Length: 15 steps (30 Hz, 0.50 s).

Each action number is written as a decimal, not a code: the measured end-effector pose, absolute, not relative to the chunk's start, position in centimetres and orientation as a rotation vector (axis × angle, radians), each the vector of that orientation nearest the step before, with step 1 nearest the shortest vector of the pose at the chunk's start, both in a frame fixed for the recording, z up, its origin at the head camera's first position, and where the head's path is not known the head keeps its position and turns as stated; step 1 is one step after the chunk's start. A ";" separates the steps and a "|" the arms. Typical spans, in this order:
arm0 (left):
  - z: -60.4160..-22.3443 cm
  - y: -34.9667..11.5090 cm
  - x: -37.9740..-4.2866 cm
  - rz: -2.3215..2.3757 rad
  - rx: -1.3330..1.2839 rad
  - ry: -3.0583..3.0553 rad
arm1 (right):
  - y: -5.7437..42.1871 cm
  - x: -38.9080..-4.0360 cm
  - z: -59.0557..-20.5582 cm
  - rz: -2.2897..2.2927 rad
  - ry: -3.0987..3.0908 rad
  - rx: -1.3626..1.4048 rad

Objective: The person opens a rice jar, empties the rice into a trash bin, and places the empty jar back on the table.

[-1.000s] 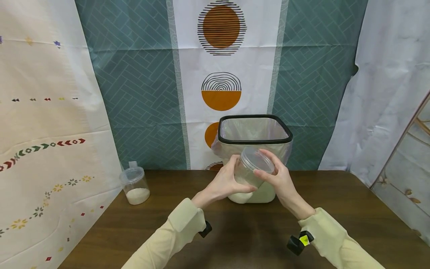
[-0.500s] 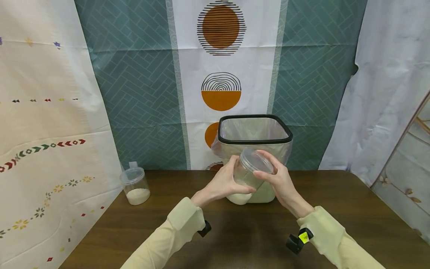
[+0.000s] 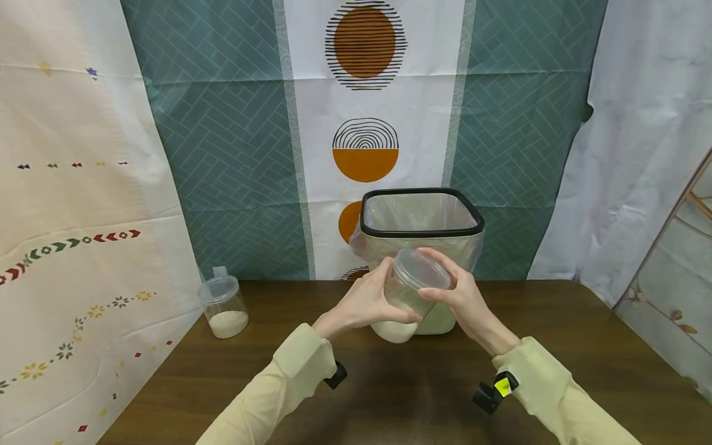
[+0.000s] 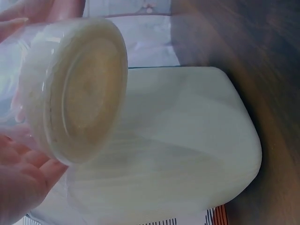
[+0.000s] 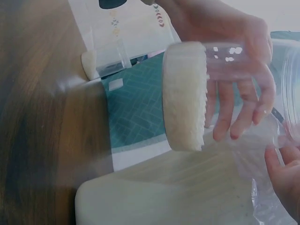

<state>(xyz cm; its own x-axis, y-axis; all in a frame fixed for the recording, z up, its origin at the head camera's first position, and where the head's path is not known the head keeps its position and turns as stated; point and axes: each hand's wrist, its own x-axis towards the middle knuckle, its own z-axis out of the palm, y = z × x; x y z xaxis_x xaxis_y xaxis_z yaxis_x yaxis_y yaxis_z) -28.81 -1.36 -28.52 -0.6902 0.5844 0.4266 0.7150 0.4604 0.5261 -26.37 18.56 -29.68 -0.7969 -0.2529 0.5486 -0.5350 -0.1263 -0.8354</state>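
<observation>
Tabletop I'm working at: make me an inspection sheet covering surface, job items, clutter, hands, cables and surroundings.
Surface: dark brown wood-grained table.
Job items: clear jar, tilted, white contents at its base, lid on top.
Clutter: second lidded jar, upright, left side; lined bin beyond the hands.
Hands: left hand grips the jar's body; right hand holds the lid's rim.
Cables: nothing seen.
Surroundings: patterned cloths behind and both sides.

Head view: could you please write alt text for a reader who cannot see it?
A person's left hand grips the body of a tilted, clear jar of white contents while the right hand holds its lid. Behind them, a black-rimmed, bag-lined bin stands on a brown table; a second jar stands to the left.
</observation>
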 end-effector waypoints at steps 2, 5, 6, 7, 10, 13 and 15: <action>-28.5 -1.4 -28.8 -1.071 -1.152 -2.535 | 18.7 -26.4 -29.6 2.036 -1.928 0.940; -28.3 -1.6 -28.7 -1.123 -1.175 -2.563 | 18.8 -26.4 -29.5 2.061 -1.926 1.013; -28.2 -1.6 -28.7 -1.139 -1.184 -2.570 | 18.9 -26.4 -29.4 2.074 -1.923 1.031; -28.2 -1.7 -28.7 -1.148 -1.193 -2.575 | 18.9 -26.5 -29.4 2.084 -1.920 1.050; -28.0 -1.8 -28.8 -1.201 -1.241 -2.580 | 19.1 -26.6 -29.2 2.118 -1.916 1.111; -27.8 -2.0 -28.8 -1.265 -1.309 -2.588 | 19.4 -26.7 -29.0 2.155 -1.918 1.181; -27.7 -2.0 -28.8 -1.287 -1.344 -2.595 | 19.5 -26.8 -28.9 2.176 -1.921 1.232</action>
<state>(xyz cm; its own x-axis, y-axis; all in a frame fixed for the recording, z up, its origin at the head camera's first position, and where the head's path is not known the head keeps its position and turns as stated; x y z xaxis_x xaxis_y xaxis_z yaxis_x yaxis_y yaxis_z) -28.82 -2.05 -27.68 -0.6444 0.7045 0.2972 0.6630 0.3212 0.6762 -26.81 19.53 -28.94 -0.6948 -0.4839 0.5321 -0.4680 -0.2575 -0.8454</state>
